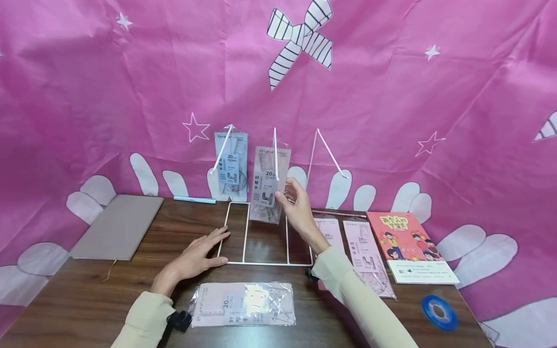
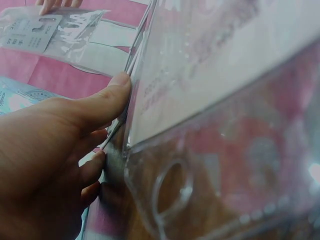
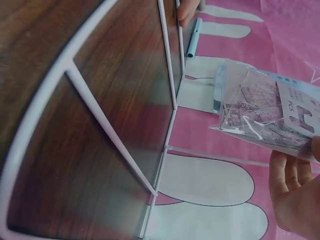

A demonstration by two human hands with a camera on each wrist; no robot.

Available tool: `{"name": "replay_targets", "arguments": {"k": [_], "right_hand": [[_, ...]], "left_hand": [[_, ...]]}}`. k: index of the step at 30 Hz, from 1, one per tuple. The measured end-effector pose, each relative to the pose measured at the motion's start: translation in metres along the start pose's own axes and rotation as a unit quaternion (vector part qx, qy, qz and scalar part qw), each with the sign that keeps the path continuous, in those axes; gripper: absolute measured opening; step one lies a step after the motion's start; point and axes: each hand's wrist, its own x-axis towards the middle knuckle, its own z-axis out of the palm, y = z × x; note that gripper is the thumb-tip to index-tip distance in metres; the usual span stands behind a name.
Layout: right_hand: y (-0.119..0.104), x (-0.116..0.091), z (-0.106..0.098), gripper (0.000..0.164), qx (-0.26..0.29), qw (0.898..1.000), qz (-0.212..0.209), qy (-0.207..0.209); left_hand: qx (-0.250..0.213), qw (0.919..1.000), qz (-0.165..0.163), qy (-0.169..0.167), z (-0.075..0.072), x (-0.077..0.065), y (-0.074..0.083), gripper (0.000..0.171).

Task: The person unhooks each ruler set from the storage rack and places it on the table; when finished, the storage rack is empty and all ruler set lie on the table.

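Note:
A white wire display rack [image 1: 270, 264] stands on the table with three upright hooks at its back. My right hand [image 1: 300, 208] pinches the right edge of a grey ruler-set packet [image 1: 263, 212], whose top is at the middle hook. In the right wrist view, the packet's clear plastic end [image 3: 250, 110] shows rulers inside. A blue ruler-set packet [image 1: 237, 145] hangs at the left hook; the right hook bears nothing. Fingers nearly straight, my left hand [image 1: 196, 253] rests on the table and touches the rack base's left side.
A pink ruler-set packet [image 1: 213, 304] lies in front of the rack. More pink packets [image 1: 365, 246] lie to its right, beside a red book [image 1: 404, 241] and a blue tape roll [image 1: 439, 312]. At the left are a grey notebook [image 1: 117, 227] and a light-blue pen [image 1: 194, 199].

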Motion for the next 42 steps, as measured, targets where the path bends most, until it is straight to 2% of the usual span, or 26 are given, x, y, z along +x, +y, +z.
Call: {"name": "replay_targets", "arguments": {"k": [13, 31, 37, 40, 42], "right_hand": [[-0.016, -0.028, -0.007, 0.03, 0.006, 1.0, 0.002, -0.029], [-0.03, -0.055, -0.009, 0.026, 0.002, 0.999, -0.015, -0.048], [-0.034, -0.063, -0.012, 0.026, -0.002, 0.998, -0.038, -0.056], [-0.036, -0.066, -0.014, 0.026, -0.007, 0.997, -0.049, -0.059], [-0.038, -0.069, -0.015, 0.026, -0.011, 0.997, -0.051, -0.061]], "left_hand": [[0.005, 1.0, -0.004, 0.003, 0.001, -0.001, 0.001, 0.07], [0.003, 0.9999, -0.013, -0.002, 0.002, 0.001, 0.003, 0.071], [0.002, 1.0, -0.001, 0.006, 0.001, 0.001, 0.003, 0.071], [0.005, 0.9998, 0.015, 0.013, 0.002, 0.0, 0.001, 0.071], [0.005, 0.9999, 0.012, 0.012, 0.002, 0.001, 0.0, 0.071]]}}
